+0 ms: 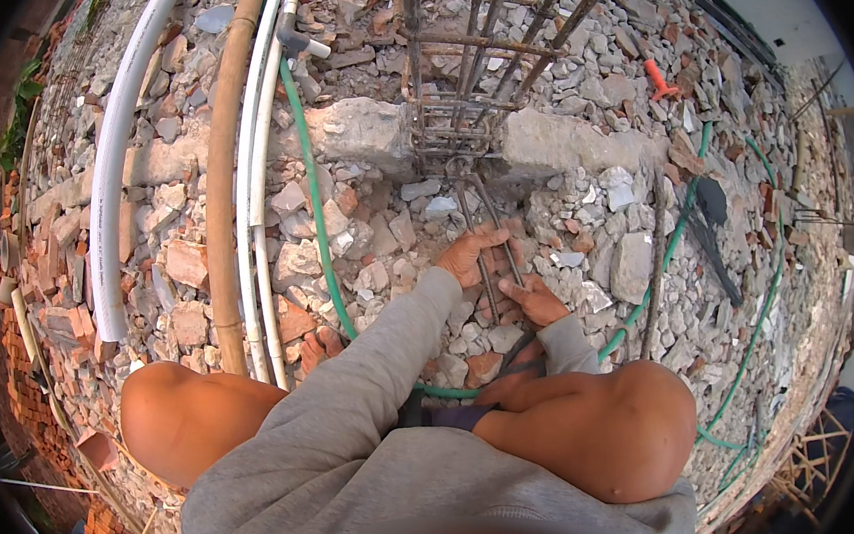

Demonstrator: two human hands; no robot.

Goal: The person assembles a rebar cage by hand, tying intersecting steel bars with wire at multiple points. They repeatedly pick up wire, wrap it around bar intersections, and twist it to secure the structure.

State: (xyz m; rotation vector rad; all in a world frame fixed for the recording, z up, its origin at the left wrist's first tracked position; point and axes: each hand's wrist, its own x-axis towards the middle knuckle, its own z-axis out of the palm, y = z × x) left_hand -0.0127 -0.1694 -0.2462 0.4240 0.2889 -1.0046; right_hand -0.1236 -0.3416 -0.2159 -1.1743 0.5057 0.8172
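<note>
Two rusty steel rebar rods (490,284) slope out of the foot of a rebar cage (467,79) toward me, over broken rubble. My left hand (466,257) is at the left rod, its fingers stretched across it to the right; I see nothing held in them. Beside the right rod is my right hand (539,301), thumb pointing left at the steel. Its other fingers are partly hidden and smeared, so their grip cannot be made out. Both grey-sleeved forearms reach in between my bent knees.
A concrete beam (582,151) crosses behind the rods. On the left lie a thick white pipe (120,152), a bamboo pole (225,151) and thin white pipes (255,153). A green hose (314,198) loops around me. An orange plastic piece (659,82) rests on rubble, far right.
</note>
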